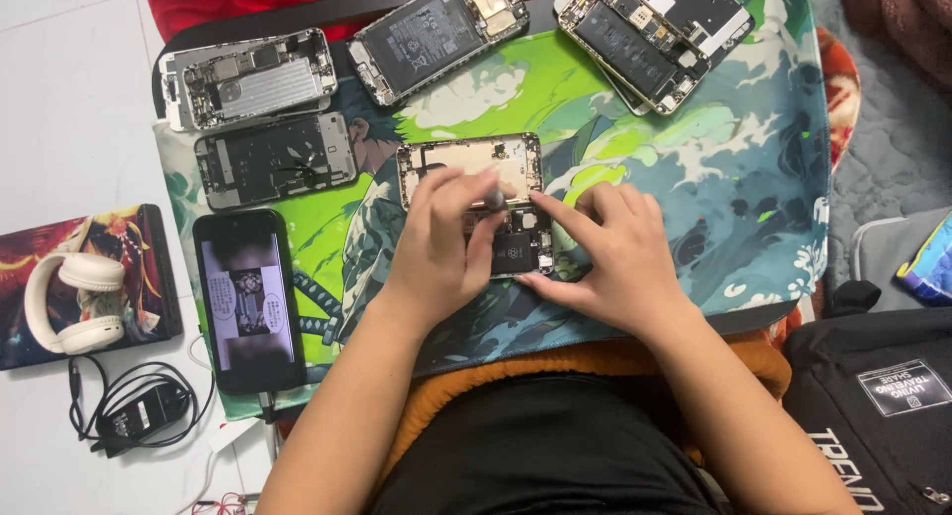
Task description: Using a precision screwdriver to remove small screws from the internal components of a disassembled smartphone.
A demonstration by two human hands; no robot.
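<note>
An opened phone (469,160) lies in the middle of the green illustrated mat (694,178), its back shell bare and its circuit board and black battery (515,250) showing lower down. My left hand (436,242) pinches a small grey-capped screwdriver (493,196) upright over the phone's insides. Just to the right, my right hand (610,252) rests on the mat, thumb and forefinger pressed against the phone's edge. Both hands hide much of the phone's lower half.
Several dismantled phones (268,158) lie along the mat's top and left. A black phone with a lit screen (248,299) sits at the mat's lower left. White headphones (81,302) rest on a box, near a black charger (139,408). A black bag (873,406) stands at right.
</note>
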